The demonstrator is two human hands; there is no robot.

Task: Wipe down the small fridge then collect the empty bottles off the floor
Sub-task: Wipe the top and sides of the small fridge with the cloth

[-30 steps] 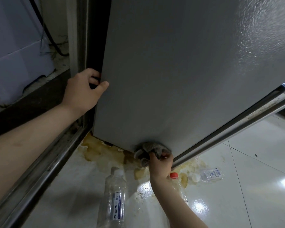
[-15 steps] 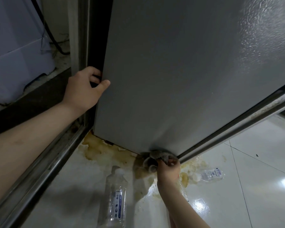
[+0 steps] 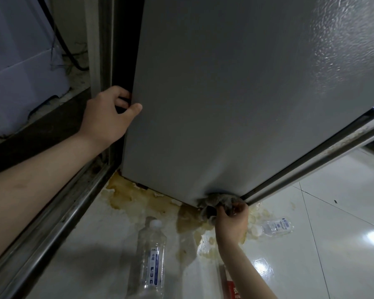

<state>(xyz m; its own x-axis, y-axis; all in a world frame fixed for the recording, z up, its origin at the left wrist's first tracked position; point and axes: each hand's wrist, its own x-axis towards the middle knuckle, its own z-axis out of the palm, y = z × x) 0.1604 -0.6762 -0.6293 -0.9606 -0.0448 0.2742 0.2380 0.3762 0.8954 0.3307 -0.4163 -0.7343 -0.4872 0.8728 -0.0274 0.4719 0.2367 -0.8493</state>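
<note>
- Right hand (image 3: 232, 221) pinched tight on a grey rag (image 3: 219, 200), pressing it against the bottom front corner of the small fridge (image 3: 225, 93), right where the side panel meets the floor.
- Left hand (image 3: 108, 117) wrapped around the fridge's rear vertical edge, fingers (image 3: 121, 102) curled behind into the dark gap, thumb lying on the grey side panel; clamped on that edge.
- Fridge stands upright, filling most of the view, grey side panel facing the person, glossy textured sheen at upper right.
- Door seal strip (image 3: 311, 165) runs diagonally along the fridge's right edge, looks grimy.
- Floor (image 3: 343, 244) is pale glossy tile with a yellow-brown stain (image 3: 138, 197) spread out from under the fridge base, reaching beside the rag hand.
- Clear bottle (image 3: 151, 262) with white cap and blue label lies on the floor in front of the fridge, near the stain, left of the right forearm.
- Second, smaller clear bottle (image 3: 275, 227) with white cap lies on its side just right of the right hand, apart from it.
- Red-labelled item (image 3: 232, 288) partly hidden behind the right forearm at the bottom; cannot tell what it is.
- Metal rail (image 3: 52, 229) runs along the floor on the left, beside the fridge.
- White box-like appliance (image 3: 20, 72) stands at far left behind the rail, black cable (image 3: 61, 39) hanging by it.
</note>
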